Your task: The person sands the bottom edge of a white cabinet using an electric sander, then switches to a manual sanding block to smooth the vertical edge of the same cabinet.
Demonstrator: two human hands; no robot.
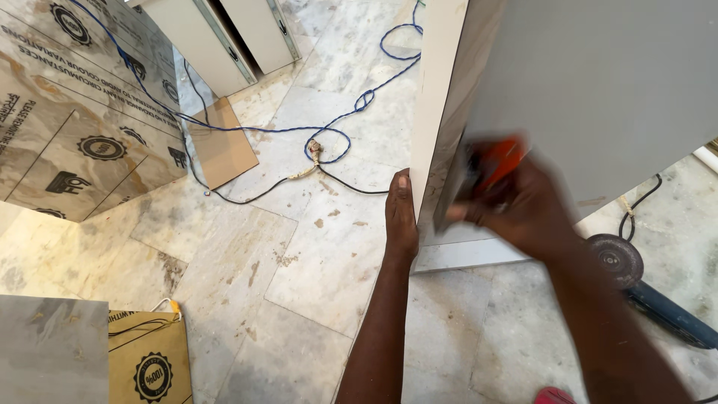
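- Head view: upright white panel (434,97) stands on the marble floor (299,262); left hand (401,213) lies flat against its edge.
- Right hand (523,206), blurry, grips an orange tool (497,161) against the panel's grey face.
- Left of the panel: tangled blue cable (336,120), film-wrapped boards (75,105).
- Right: angle grinder (636,277).

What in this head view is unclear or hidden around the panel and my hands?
- Orange tool in the right hand: motion-blurred, type unclear.
- Right hand's grip: smeared.
- Left hand: fingers hidden behind the white panel edge.
- Panel top: cut off by the frame.
- Angle grinder: partly behind the right arm.
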